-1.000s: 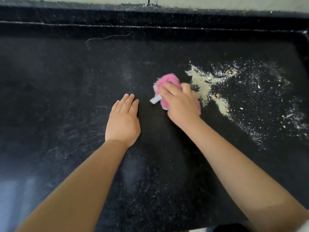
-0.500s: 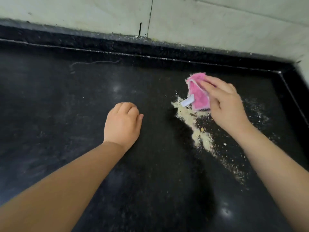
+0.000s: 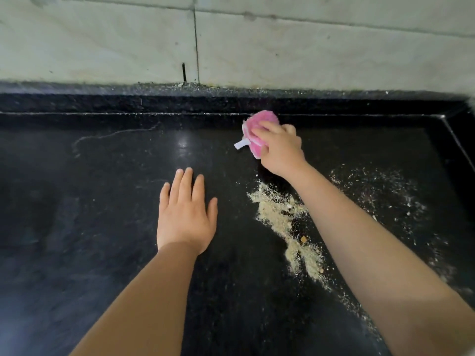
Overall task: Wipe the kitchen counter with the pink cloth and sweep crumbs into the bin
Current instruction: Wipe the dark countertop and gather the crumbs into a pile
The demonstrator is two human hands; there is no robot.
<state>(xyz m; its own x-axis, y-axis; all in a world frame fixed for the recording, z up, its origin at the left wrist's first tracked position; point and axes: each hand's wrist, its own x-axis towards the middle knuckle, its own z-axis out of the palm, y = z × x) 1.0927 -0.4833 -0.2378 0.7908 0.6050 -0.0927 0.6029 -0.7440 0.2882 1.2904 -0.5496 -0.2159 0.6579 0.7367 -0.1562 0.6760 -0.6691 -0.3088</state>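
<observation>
Pink cloth point(image 3: 257, 132) on a black speckled table point(image 3: 102, 191)
The cloth is bright pink with a white tag point(image 3: 241, 144); the table is glossy black flecked with white; the crumbs point(image 3: 288, 222) are pale beige-yellow with a few brown bits; the wall tiles point(image 3: 308, 47) are off-white with dark grout lines

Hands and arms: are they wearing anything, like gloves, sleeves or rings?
No gloves. The left hand and right hand are both bare, with no rings, watch or bracelets showing. Both forearms are bare too, with no sleeves in view up to the picture's edge. The nails look short and unpainted.
</observation>
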